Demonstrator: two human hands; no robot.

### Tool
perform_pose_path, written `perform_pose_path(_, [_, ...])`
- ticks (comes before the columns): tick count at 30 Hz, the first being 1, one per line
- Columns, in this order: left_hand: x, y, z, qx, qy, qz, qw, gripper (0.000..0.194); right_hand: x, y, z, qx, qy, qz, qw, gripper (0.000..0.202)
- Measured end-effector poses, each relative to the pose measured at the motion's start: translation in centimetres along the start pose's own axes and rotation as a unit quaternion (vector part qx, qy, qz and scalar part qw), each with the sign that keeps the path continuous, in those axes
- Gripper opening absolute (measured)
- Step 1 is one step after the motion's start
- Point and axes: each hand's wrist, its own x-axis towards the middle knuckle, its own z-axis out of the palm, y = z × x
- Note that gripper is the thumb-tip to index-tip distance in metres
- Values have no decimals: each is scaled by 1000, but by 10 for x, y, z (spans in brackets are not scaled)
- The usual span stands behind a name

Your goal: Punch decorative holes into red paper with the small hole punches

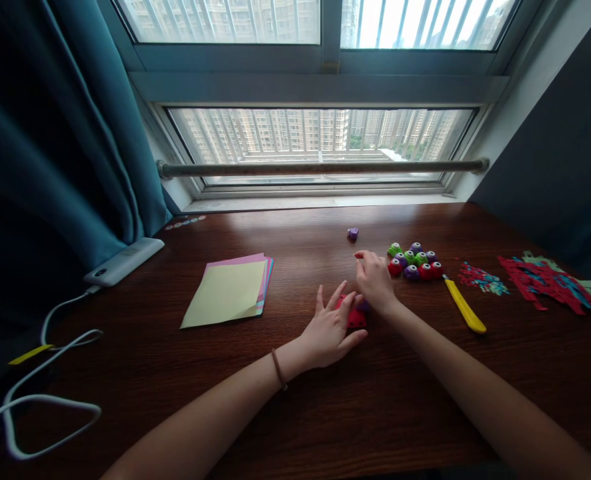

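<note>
My left hand (333, 331) has its fingers spread and hovers over or rests on a small red object (357, 319) with dark spots, partly covered by the fingers. Close beside it shows a bit of a purple piece (363, 305), mostly hidden between the hands. My right hand (375, 281) is just right of and beyond the left, fingers bent but apart, with nothing visible in them. Right of it stands a cluster of small red, green and purple pieces with white round tops (411, 272). One loose purple piece (353, 234) lies farther back.
Coloured paper sheets (225, 293) are stacked on the left of the wooden table (295, 427). To the right lie a yellow-handled knife or cutter (465, 308), tiny paper bits (483, 278) and cut paper strips (550, 280). A white power strip (125, 261) with cable (50, 400) is at left.
</note>
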Motion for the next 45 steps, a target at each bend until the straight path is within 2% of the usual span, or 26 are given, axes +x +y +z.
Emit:
perform_pose_path(3, [0, -1, 1, -5, 4, 1, 1000, 63, 2, -15, 12, -150, 35, -14, 988, 28])
perform_pose_path(6, [0, -1, 1, -8, 6, 2, 1000, 63, -1, -16, 20, -208, 35, 5, 977, 30])
perform_pose_path(11, [1, -2, 3, -3, 6, -2, 1000, 63, -4, -7, 27, -202, -26, 47, 978, 27])
perform_pose_path(15, [1, -3, 3, -5, 2, -10, 1000, 62, -2, -5, 29, -202, -51, 67, 976, 27])
perform_pose_path(28, [2, -2, 1, 7, -6, -8, 1000, 63, -4, -5, 31, -208, -43, 70, 975, 26])
perform_pose_path(33, [1, -2, -1, 15, -22, 1, 1000, 68, -2, -6, 25, -151, -51, 70, 985, 28])
perform_pose_path(37, [-1, 0, -3, 16, -33, 12, 999, 67, -2, 1, 9, 2, -41, -7, 999, 28])
perform_pose_path(39, [-1, 1, -4, 12, -36, 13, 999, 65, -7, 9, -4, 107, -74, -37, 991, 29])
perform_pose_path(41, [-1, 1, -4, 9, -35, 10, 999, 64, -17, 20, -16, 191, -144, -45, 970, 30])
perform_pose_path(43, [0, 0, -3, 8, -31, 9, 999, 62, -28, 32, -26, 223, -201, -51, 952, 28])
perform_pose_path(45, [0, -2, -1, 7, -25, 9, 1000, 59, -37, 42, -34, 209, -219, -67, 951, 29])
